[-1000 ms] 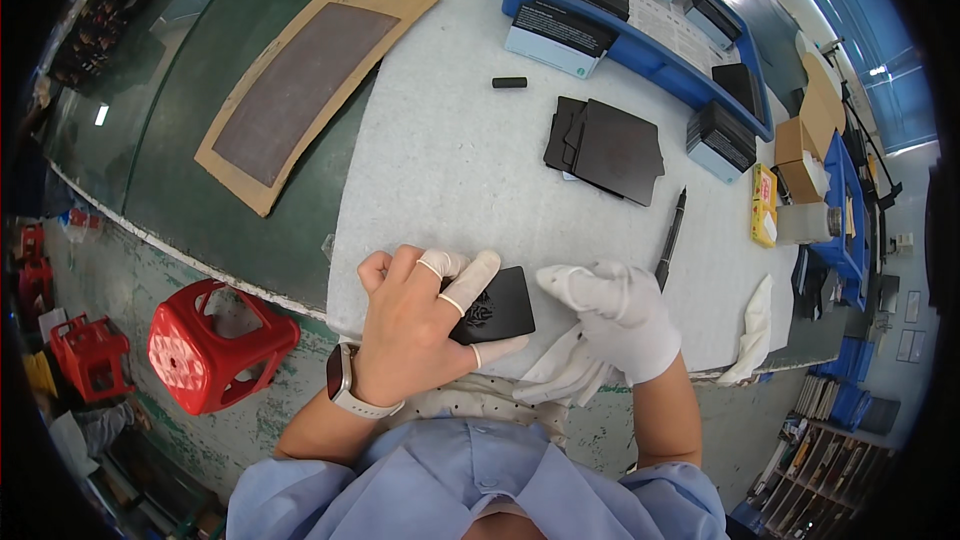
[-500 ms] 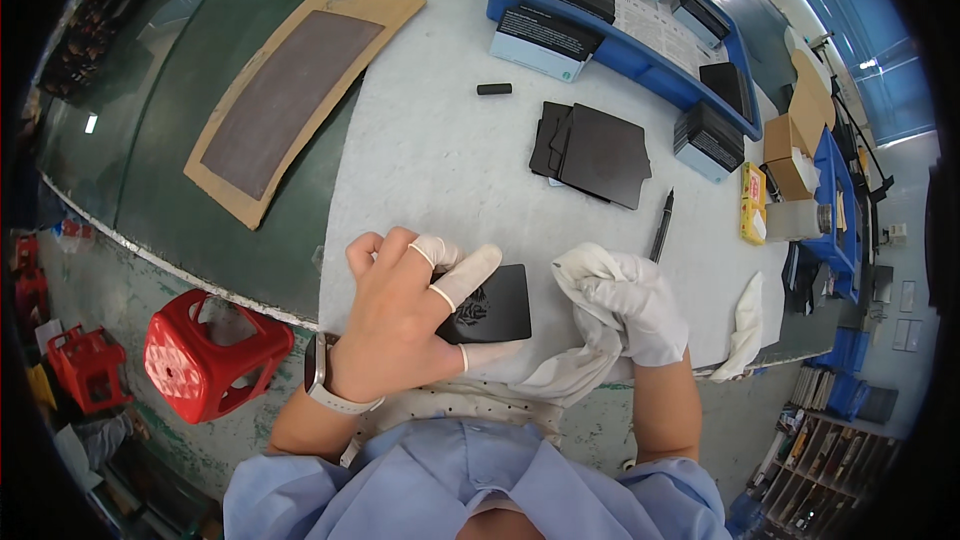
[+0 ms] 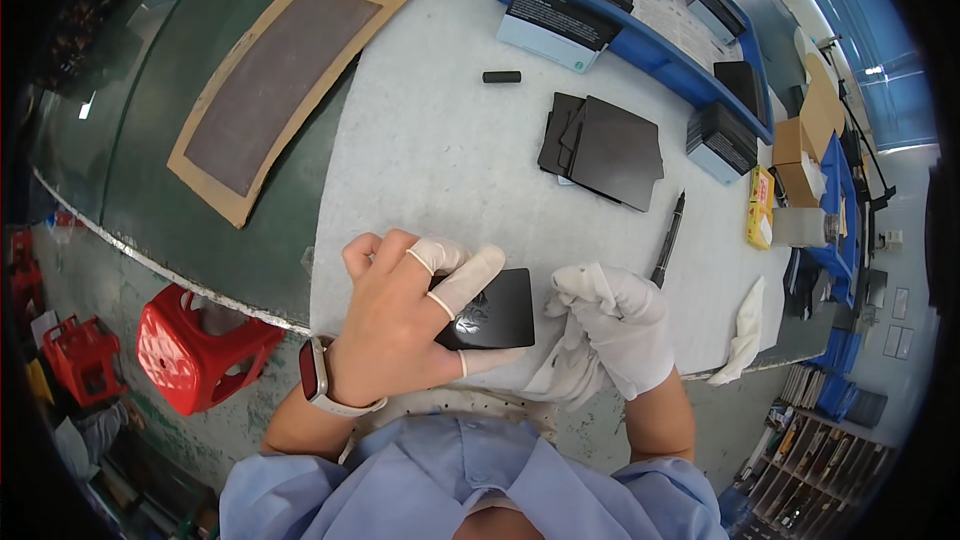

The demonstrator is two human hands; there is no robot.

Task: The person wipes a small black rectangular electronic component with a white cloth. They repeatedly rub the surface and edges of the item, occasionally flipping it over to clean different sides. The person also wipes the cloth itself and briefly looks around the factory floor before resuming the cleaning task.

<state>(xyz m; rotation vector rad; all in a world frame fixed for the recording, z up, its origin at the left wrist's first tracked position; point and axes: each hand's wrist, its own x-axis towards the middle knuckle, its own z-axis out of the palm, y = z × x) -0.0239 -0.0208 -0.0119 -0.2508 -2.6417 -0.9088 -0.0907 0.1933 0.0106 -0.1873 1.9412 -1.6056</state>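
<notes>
Black plate: the flat black plate [image 3: 508,318] was at the near side of the counter, in front of the person, a pattern partly showing beside the fingers; whether it touched the surface below could not be told.
Left hand: the left hand [image 3: 392,308] was partly spread, gripping the plate between the thumb along its near edge and covered fingers over its left part; pale fingertip covers [image 3: 472,287] sat on the thumb and two fingers.
Right hand: the gloved right hand [image 3: 635,332] was curled closed around a bunched white cloth [image 3: 568,368], just right of the plate and apart from it.
Step in hand: judging by the grips, the plate was being steadied while the cloth was kept ready beside it.
Next move: bringing cloth to plate would call for a short leftward reach, a firm left grip and clear room past the fingers.
White sheet: the sheet [image 3: 420,155] covered this part of the counter.
Beyond the hands: a loose pile of black plates [image 3: 618,155] lay ahead, with a pen [image 3: 670,240] to its right and a small black cap [image 3: 502,77] to its left.
Far side: a blue tray [image 3: 662,57] held dark boxes and papers.
Left side: a brown board [image 3: 280,90] lay on the green surface.
</notes>
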